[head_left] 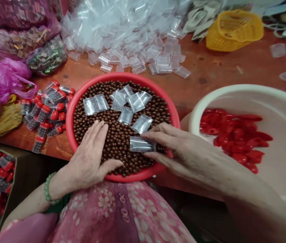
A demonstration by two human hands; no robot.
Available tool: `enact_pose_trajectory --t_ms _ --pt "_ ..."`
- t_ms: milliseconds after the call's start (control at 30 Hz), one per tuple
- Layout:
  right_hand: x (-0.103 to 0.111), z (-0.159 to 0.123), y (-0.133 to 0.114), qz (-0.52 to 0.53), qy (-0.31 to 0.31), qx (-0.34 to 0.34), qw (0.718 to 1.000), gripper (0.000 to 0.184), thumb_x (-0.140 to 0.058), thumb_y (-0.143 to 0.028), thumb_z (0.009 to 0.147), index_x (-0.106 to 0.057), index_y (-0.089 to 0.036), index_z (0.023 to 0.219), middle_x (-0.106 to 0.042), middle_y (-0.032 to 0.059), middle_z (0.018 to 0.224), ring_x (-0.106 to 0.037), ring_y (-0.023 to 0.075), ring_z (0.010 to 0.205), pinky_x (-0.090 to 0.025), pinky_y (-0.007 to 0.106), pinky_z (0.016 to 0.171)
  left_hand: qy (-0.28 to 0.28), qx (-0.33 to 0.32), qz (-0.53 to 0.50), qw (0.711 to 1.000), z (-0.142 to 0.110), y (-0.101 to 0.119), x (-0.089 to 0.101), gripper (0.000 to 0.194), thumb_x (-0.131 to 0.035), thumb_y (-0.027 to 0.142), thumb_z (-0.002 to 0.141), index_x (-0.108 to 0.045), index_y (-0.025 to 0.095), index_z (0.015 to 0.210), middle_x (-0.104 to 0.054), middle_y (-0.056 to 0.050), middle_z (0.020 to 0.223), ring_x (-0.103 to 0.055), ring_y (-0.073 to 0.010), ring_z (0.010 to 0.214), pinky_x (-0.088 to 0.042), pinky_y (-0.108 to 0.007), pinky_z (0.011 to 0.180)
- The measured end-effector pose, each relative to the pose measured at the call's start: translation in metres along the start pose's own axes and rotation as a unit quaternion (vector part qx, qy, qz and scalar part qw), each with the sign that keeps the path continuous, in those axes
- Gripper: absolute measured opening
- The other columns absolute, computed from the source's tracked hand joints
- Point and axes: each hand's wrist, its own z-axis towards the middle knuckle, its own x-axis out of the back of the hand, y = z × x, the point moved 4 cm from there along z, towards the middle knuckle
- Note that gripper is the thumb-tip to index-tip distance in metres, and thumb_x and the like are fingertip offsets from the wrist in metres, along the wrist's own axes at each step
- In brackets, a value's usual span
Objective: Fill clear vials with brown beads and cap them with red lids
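A red basin [174,116] full of small round brown balls [115,141] stands in front of me. Several clear plastic containers [119,100] lie on top of the balls. My left hand [89,152] rests on the balls at the left, palm down, fingers stretched out and thumb apart, holding nothing. At the basin's right side, my right hand [175,145] grips another clear plastic container [141,144] between thumb and fingers. That container lies on its side, low over the balls. Its right end is hidden by the fingers.
Clear containers [143,50] are heaped at the back. A yellow basket [234,30] stands back right, a white basin [249,88] with red caps [239,135] at right. Filled red-capped containers [44,111] lie left, below pink bags [8,77]. A box [18,162] holds more.
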Motion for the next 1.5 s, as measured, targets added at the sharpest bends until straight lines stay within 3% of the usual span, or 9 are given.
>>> enact_pose_trajectory --t_ms 100,167,467,633,800,967,1133,1300,1500 --pt "-0.005 -0.002 0.004 -0.041 -0.008 -0.009 0.999 0.015 -0.058 -0.024 0.089 -0.062 -0.017 0.102 -0.058 0.0075 0.092 -0.058 0.0226 0.083 -0.049 0.036 0.071 -0.004 0.0 0.086 0.996 -0.003 0.007 -0.014 0.106 -0.049 0.073 0.081 -0.023 -0.006 0.147 -0.025 -0.036 0.153 -0.016 -0.0453 0.148 -0.024 -0.064 0.116" --pt "-0.01 0.002 0.004 -0.048 -0.017 -0.017 0.999 0.016 -0.059 -0.023 0.088 -0.062 -0.016 0.102 -0.058 0.0082 0.092 -0.058 0.024 0.085 -0.049 0.038 0.073 0.001 0.012 0.122 0.992 0.001 0.007 -0.02 0.109 -0.046 0.077 0.079 -0.025 -0.008 0.145 -0.025 -0.039 0.152 -0.018 -0.0472 0.147 -0.026 -0.064 0.115" --pt "-0.031 0.043 -0.008 -0.049 -0.102 -0.107 0.988 0.012 -0.055 -0.016 0.085 -0.062 -0.013 0.093 -0.057 0.0092 0.089 -0.06 0.0245 0.08 -0.05 0.04 0.076 -0.019 0.038 0.09 0.995 0.026 -0.005 -0.029 0.066 -0.038 0.042 0.099 -0.03 -0.007 0.142 -0.033 -0.035 0.15 -0.029 -0.0404 0.145 -0.036 -0.058 0.114" --pt "-0.041 0.053 -0.005 0.024 -0.047 -0.113 0.992 0.015 -0.057 -0.014 0.083 -0.058 -0.013 0.098 -0.057 0.0101 0.096 -0.06 0.0234 0.083 -0.051 0.038 0.077 -0.009 0.048 0.029 0.998 0.033 -0.011 -0.025 0.051 -0.035 0.027 0.1 -0.033 -0.003 0.142 -0.038 -0.03 0.149 -0.032 -0.034 0.145 -0.038 -0.053 0.115" --pt "-0.049 0.057 0.002 0.148 0.011 -0.09 0.985 0.014 -0.057 -0.011 0.082 -0.052 -0.018 0.094 -0.058 0.0077 0.094 -0.059 0.021 0.087 -0.05 0.036 0.08 0.001 0.067 -0.05 0.996 0.037 -0.014 -0.018 0.049 -0.032 0.021 0.099 -0.033 -0.001 0.143 -0.04 -0.028 0.149 -0.034 -0.0288 0.145 -0.036 -0.049 0.118" --pt "-0.056 0.056 0.007 0.289 0.05 -0.08 0.953 0.021 -0.058 -0.022 0.087 -0.05 -0.02 0.106 -0.061 0.0065 0.099 -0.061 0.0211 0.093 -0.051 0.038 0.084 0.032 0.06 -0.151 0.986 0.038 -0.014 -0.009 0.049 -0.04 0.021 0.097 -0.038 0.002 0.142 -0.048 -0.023 0.145 -0.044 -0.0248 0.139 -0.038 -0.043 0.117" --pt "-0.058 0.059 0.005 0.404 0.047 -0.062 0.912 0.026 -0.058 -0.024 0.088 -0.047 -0.023 0.112 -0.062 0.0042 0.104 -0.062 0.0175 0.092 -0.054 0.034 0.082 0.078 0.087 -0.246 0.962 0.04 -0.02 -0.005 0.058 -0.057 0.024 0.091 -0.039 0.007 0.143 -0.057 -0.02 0.138 -0.056 -0.0248 0.128 -0.043 -0.043 0.113" --pt "-0.051 0.061 0.004 0.41 0.066 -0.018 0.91 0.026 -0.061 -0.024 0.088 -0.049 -0.022 0.112 -0.063 0.0036 0.102 -0.062 0.0159 0.09 -0.053 0.031 0.082 0.087 0.037 -0.217 0.972 0.045 -0.018 0.0 0.046 -0.064 0.029 0.088 -0.055 0.01 0.129 -0.064 -0.018 0.13 -0.061 -0.0245 0.123 -0.048 -0.043 0.108" --pt "-0.046 0.063 0.002 0.327 0.09 0.022 0.94 0.027 -0.058 -0.018 0.086 -0.055 -0.021 0.113 -0.066 0.0051 0.101 -0.063 0.0197 0.092 -0.052 0.033 0.08 0.108 -0.054 -0.126 0.985 0.043 -0.008 0.0 0.042 -0.056 0.023 0.093 -0.048 0.012 0.133 -0.055 -0.021 0.139 -0.049 -0.0264 0.135 -0.045 -0.048 0.111"
